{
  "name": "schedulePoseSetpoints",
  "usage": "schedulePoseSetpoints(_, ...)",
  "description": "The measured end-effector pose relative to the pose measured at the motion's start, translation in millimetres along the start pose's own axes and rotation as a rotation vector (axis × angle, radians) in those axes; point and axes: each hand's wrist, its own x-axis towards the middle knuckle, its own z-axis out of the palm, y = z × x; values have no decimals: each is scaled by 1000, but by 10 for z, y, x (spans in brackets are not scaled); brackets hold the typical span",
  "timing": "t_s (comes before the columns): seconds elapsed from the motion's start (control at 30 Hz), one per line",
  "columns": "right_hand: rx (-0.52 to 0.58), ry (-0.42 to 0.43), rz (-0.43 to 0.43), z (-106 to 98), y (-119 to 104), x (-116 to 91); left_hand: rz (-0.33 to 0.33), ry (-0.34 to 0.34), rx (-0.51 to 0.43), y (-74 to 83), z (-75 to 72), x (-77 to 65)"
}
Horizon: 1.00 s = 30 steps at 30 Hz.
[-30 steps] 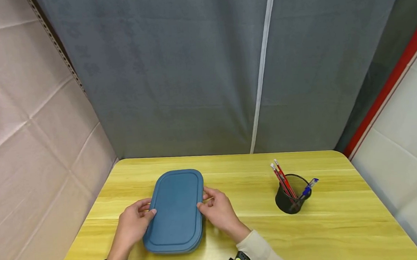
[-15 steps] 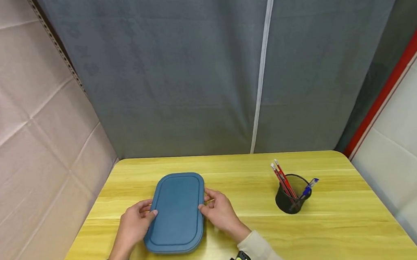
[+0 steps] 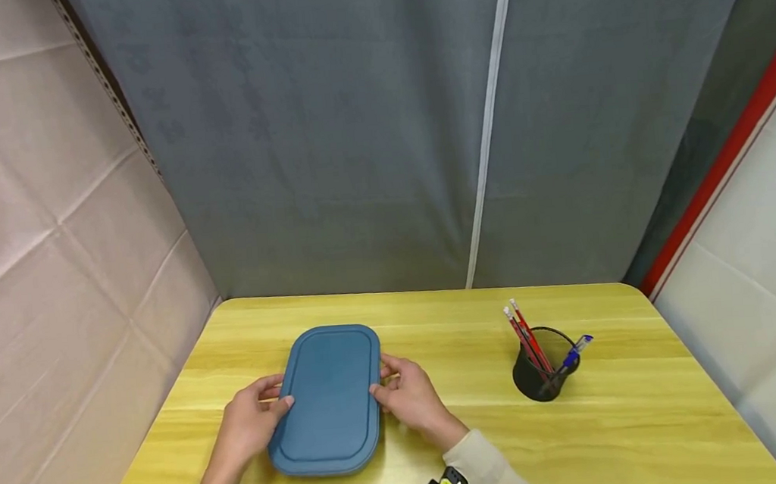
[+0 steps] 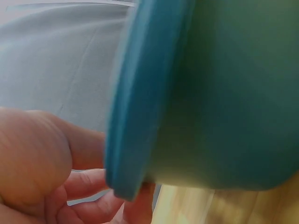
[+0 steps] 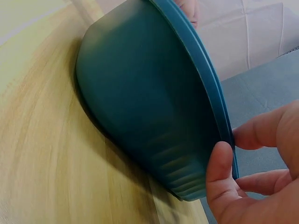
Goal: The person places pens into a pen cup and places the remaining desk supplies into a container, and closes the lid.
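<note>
A blue rectangular lidded box [image 3: 328,402] with rounded corners is at the table's left front, lid up. My left hand [image 3: 248,420] grips the left edge of its lid, thumb on top and fingers beneath the rim. On the opposite side my right hand [image 3: 414,396] pinches the right edge in the same way. In the left wrist view the lid's rim [image 4: 140,98] overhangs the box's side wall [image 4: 233,102]. In the right wrist view, the box's wall [image 5: 135,88] stands against or just above the wooden surface; I cannot tell which. The box's inside is hidden.
A black mesh pen cup [image 3: 541,382] with red pencils [image 3: 529,341] and a blue-capped pen [image 3: 574,353] stands right of the box on the wooden table [image 3: 621,421]. A grey curtain [image 3: 352,138] hangs behind the table's far edge.
The box's far end has come down slightly and towards me, so its lid looks more level. Both hands have kept their hold and barely moved. The pen cup stands where it was.
</note>
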Motion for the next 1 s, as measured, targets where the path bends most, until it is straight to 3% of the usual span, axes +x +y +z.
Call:
schedulePoseSetpoints(0.67, -6, -67, 21, -67, 57, 10, 10, -5, 13, -9, 39, 2)
schedulePoseSetpoints(0.83, -99, -100, -14, -135, 41, 15, 97, 42, 212, 88, 59, -35)
schedulePoseSetpoints(1.0, -422, -57, -120, -286, -43, -46, 199, 140, 417, 205, 86, -115)
